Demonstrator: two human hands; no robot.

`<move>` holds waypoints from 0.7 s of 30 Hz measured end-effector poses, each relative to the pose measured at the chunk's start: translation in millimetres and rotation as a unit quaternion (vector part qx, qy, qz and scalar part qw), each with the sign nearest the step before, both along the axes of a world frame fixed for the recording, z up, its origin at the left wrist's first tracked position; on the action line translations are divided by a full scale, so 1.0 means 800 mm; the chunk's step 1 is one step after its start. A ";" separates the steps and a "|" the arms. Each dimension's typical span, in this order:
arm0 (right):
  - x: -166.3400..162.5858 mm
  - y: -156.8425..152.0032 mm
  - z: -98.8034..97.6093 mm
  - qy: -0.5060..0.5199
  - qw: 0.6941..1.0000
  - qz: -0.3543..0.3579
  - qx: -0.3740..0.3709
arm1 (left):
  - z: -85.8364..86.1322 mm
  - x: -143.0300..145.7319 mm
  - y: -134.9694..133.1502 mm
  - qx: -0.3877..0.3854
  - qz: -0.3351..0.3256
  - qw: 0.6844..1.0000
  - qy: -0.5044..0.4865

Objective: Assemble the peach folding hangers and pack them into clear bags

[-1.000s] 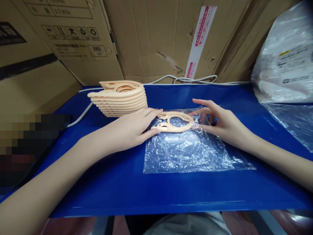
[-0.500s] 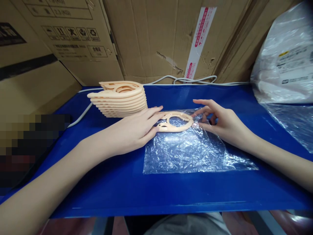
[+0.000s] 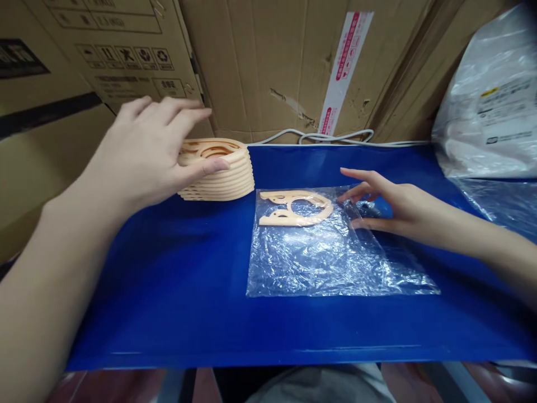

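Observation:
My left hand is open above the left part of a neat stack of peach plastic folding hangers, its thumb in front of the stack. Whether it touches them I cannot tell. A single folding hanger, with a round opening and two arms pointing left, lies flat at the upper edge of a clear plastic bag. I cannot tell if it is inside the bag or on top. By the bag's upper right side, my right hand is open, fingers apart, near the film.
Cardboard boxes wall the back and left of the blue table. A white cable runs along the back edge. At right stands a white plastic sack, with more clear film in front of it.
My left hand has left the single hanger and moved left and up to the stack. My right hand has shifted slightly right, off the hanger's rounded end. The hanger and bag have barely moved.

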State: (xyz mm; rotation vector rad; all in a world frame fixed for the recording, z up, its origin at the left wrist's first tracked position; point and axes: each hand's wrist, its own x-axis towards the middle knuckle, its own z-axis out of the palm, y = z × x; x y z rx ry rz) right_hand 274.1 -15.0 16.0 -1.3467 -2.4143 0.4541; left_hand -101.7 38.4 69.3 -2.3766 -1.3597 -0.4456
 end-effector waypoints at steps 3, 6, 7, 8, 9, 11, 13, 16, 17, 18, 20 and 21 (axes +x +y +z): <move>-0.001 0.000 -0.001 -0.005 1.000 0.001 0.005 | -0.004 -0.009 0.012 -0.027 0.033 0.999 0.032; -0.001 -0.001 -0.002 -0.006 1.000 0.003 0.007 | -0.007 -0.012 0.015 -0.041 0.041 0.997 0.043; -0.001 -0.001 -0.002 -0.005 1.000 0.004 0.007 | -0.008 -0.012 0.015 -0.046 0.038 0.998 0.037; -0.001 -0.001 -0.002 -0.004 1.000 0.004 0.008 | -0.009 -0.012 0.015 -0.050 0.032 0.998 0.025; -0.001 -0.001 -0.002 -0.004 1.000 0.005 0.010 | -0.010 -0.012 0.015 -0.058 0.026 0.998 0.012; -0.001 -0.001 -0.001 -0.005 1.000 0.008 0.012 | -0.013 -0.014 0.017 -0.076 0.016 0.997 -0.011; -0.001 -0.002 -0.001 -0.009 1.000 0.010 0.015 | -0.016 -0.016 0.022 -0.086 0.011 0.996 -0.017; -0.002 -0.003 -0.001 -0.013 1.000 0.009 0.016 | -0.019 -0.019 0.030 -0.091 0.012 0.996 -0.006; -0.002 -0.003 -0.001 -0.013 1.000 0.008 0.015 | -0.019 -0.019 0.031 -0.095 0.015 0.995 -0.005; -0.002 -0.003 -0.002 -0.013 1.000 0.007 0.014 | -0.019 -0.019 0.031 -0.098 0.018 0.995 -0.007; -0.002 -0.003 -0.002 -0.017 1.000 0.009 0.018 | -0.018 -0.017 0.027 -0.102 0.025 0.994 -0.015; -0.002 -0.003 0.000 -0.020 0.999 0.012 0.027 | -0.017 -0.016 0.024 -0.098 0.028 0.995 -0.018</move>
